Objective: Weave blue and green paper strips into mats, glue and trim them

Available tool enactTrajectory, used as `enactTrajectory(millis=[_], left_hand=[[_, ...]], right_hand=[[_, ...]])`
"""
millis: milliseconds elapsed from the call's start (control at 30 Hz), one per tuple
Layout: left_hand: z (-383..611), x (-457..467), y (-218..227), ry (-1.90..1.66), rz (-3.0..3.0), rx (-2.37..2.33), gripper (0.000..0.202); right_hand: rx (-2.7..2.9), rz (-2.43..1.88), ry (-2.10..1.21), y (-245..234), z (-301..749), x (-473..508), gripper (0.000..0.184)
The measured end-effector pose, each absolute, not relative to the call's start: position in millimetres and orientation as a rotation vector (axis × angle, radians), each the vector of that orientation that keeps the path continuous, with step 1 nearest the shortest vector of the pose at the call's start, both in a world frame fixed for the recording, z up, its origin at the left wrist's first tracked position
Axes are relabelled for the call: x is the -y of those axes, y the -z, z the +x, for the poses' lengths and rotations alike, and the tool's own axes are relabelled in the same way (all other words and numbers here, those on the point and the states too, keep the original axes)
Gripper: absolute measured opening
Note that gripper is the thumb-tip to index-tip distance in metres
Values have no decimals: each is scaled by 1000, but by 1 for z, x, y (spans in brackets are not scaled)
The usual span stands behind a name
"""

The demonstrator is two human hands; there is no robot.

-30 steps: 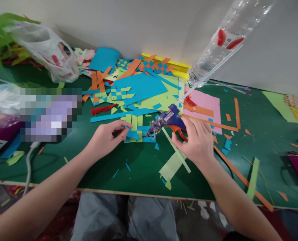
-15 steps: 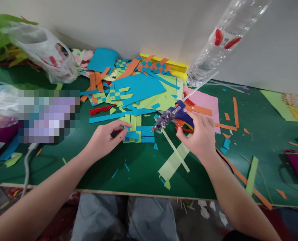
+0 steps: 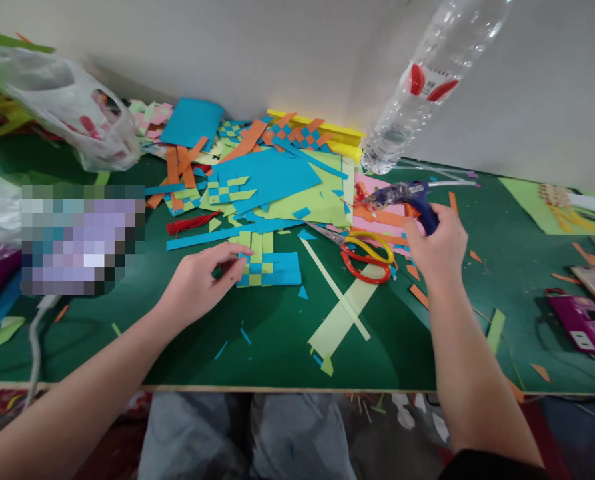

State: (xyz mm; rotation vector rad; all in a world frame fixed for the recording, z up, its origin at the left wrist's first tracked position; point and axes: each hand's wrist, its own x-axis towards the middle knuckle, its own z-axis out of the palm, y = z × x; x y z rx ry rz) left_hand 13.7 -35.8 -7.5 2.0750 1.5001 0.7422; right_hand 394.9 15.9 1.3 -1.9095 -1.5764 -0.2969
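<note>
The fingers (image 3: pixel 232 249) of the left hand (image 3: pixel 197 283) are curled, thumb and forefinger meeting the left edge of the woven paper piece (image 3: pixel 261 269) at the centre of the frame; whether they pinch it or only press on it, I cannot tell. The piece lies flat on the green bench (image 3: pixel 267 353), with pale green strips running toward the top of the frame and blue strips running right. The right hand (image 3: pixel 440 243), right of centre, has its fingers wrapped around the blue handle of a glue gun (image 3: pixel 411 193), whose nozzle points left and whose clear stick juts out to the right.

Between the hands lie scissors (image 3: pixel 333 234) with red and yellow handles, blades toward the woven piece. Below them a narrow pale strip (image 3: pixel 322 270) crosses a wider one (image 3: pixel 329 330). Above the woven piece, a blue sheet (image 3: pixel 272 173) overlaps a green sheet (image 3: pixel 325 190), and a red tassel (image 3: pixel 192 223) lies to the left. A clear bottle (image 3: pixel 402 113) stands at the upper right, a plastic bag (image 3: pixel 92 127) sits at the upper left, and a purple box (image 3: pixel 580 323) is at the lower right.
</note>
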Motion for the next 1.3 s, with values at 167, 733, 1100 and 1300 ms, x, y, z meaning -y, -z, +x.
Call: enactTrajectory(millis=[167,733,1100,1300], left_hand=[[12,36,11,-747,2287,-1537,25],[12,32,15,-782,2542,-1562,27],[0,28,10,-577,2570,-1625,23],[-18,21,11,-461,2554,-1615,26]], right_hand=[[1451,-2117,229,0,420,-40,37],[1304,-2288,162,24,443,-107,56],[2189,-1812,-95,-14,356,16,30],[2343,-1716,-109,8,356,22,37]])
